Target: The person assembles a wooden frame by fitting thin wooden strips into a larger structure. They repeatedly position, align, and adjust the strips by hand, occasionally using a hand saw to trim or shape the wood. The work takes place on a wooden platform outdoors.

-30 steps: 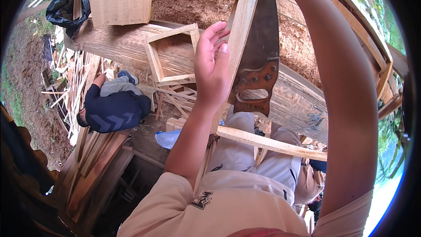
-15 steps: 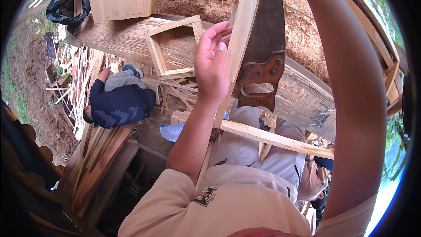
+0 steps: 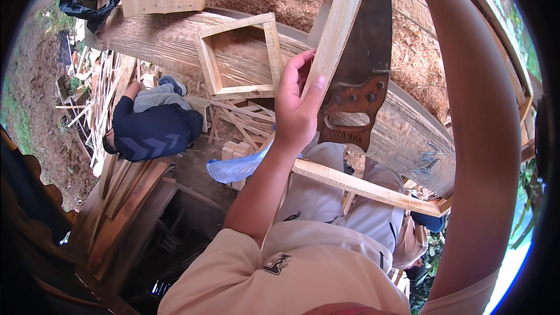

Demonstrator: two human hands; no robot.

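My left hand (image 3: 298,102) is closed round a pale wooden strip (image 3: 335,35), thumb in front and fingers behind its edge. The strip runs up to the top of the view. Near its lower end, another wooden strip (image 3: 370,185) crosses in front of my trousers to a corner joint at the right. Right beside the upright strip is a handsaw (image 3: 363,64), with a dark blade and a worn brown handle, handle end toward me. What supports the saw cannot be made out. My right arm reaches up past the top edge, so that hand is out of view.
A square wooden frame (image 3: 211,61) rests on the plank bench (image 3: 157,32), with several nails (image 3: 427,160) at its right. A person in dark clothing (image 3: 154,131) crouches at left among wood offcuts (image 3: 102,99). Clear blue-tinted plastic (image 3: 236,166) lies near my left forearm.
My left hand's fingers were loosely spread beside the upright strip; now they are wrapped round it. The strip and saw have shifted slightly right in view.
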